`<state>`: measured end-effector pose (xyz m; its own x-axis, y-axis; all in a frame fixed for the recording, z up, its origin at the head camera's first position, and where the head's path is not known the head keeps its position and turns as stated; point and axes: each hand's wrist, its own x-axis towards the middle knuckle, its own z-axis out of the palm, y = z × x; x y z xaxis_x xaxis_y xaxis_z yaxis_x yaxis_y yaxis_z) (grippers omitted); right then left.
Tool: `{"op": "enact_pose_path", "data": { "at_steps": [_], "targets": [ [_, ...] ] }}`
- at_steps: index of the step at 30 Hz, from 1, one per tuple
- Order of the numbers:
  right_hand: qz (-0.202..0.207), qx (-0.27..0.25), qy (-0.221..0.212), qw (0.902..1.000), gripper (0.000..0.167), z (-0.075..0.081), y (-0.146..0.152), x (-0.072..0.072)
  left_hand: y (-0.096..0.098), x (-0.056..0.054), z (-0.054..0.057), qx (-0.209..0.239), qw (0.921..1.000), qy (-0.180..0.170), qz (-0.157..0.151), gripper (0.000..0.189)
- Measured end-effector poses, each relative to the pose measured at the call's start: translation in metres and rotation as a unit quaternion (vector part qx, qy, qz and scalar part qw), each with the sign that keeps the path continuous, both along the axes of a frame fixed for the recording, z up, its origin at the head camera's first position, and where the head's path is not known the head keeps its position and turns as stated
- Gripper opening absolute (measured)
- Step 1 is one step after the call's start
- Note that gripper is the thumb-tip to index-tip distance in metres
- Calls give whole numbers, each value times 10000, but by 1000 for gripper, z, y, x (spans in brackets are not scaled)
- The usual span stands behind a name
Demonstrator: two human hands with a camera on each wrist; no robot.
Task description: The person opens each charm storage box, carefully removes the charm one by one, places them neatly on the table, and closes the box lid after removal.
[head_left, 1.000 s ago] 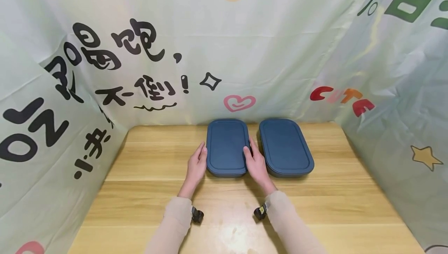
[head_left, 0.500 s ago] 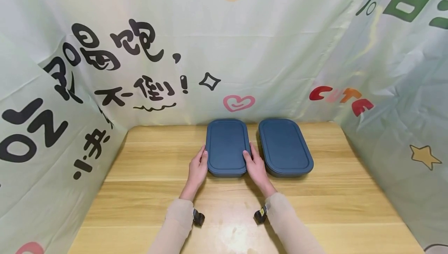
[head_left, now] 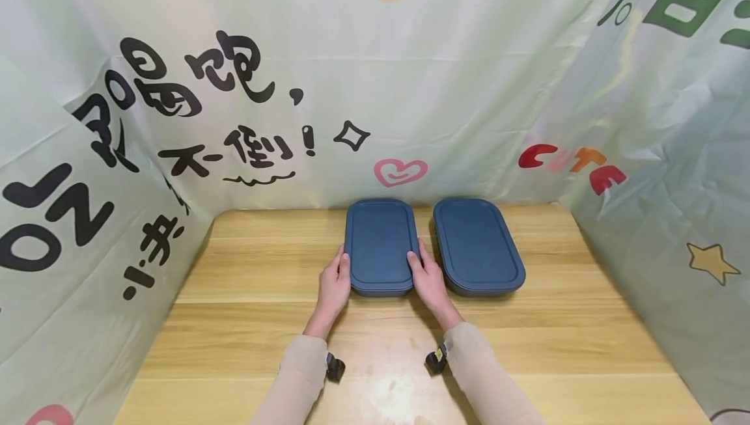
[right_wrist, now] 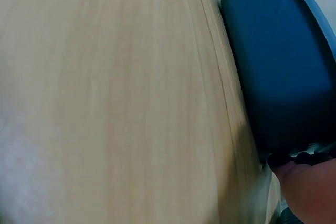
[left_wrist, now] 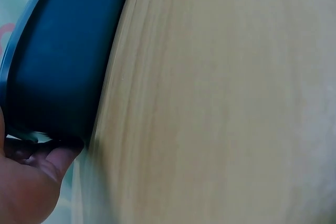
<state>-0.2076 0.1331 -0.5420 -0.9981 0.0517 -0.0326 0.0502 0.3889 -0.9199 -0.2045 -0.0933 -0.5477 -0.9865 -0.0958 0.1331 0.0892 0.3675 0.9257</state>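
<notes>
A dark blue lunch box (head_left: 379, 246) with a rounded lid sits near the back of the wooden table. My left hand (head_left: 336, 280) grips its left side, thumb up by the lid's edge. On its right side my right hand (head_left: 430, 280) holds on, thumb tip over the lid's rim and fingers along the side wall. In the left wrist view the box's front wall (left_wrist: 63, 56) shows, with fingers tucked at its lower corner. The right wrist view shows that wall (right_wrist: 283, 66) too, with fingers at the bottom corner. The inside is hidden by the lid.
A second blue lunch box (head_left: 479, 246), lidded alike, stands just right of the first, close to my right hand. Behind both boxes hangs a printed cloth (head_left: 328, 86), which also closes in the left and right sides. Bare table (head_left: 387, 340) lies in front.
My left hand has shifted slightly right, in against the box. The right hand's fingers have slid a little lower along its side. Both boxes stay in place.
</notes>
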Motion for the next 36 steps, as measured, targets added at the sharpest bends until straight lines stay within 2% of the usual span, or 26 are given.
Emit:
{"op": "enact_pose_path", "data": {
  "at_steps": [16,22,36],
  "targets": [
    [-31,49,25,10000,68,3,0,0,2,0,2,-333,9993,132,110,52],
    [-29,90,-31,10000,67,3,0,0,2,2,2,-255,9996,19,109,52],
    [-44,309,-44,9995,66,5,1,0,4,3,0,-219,9997,14,126,52]
  ]
}}
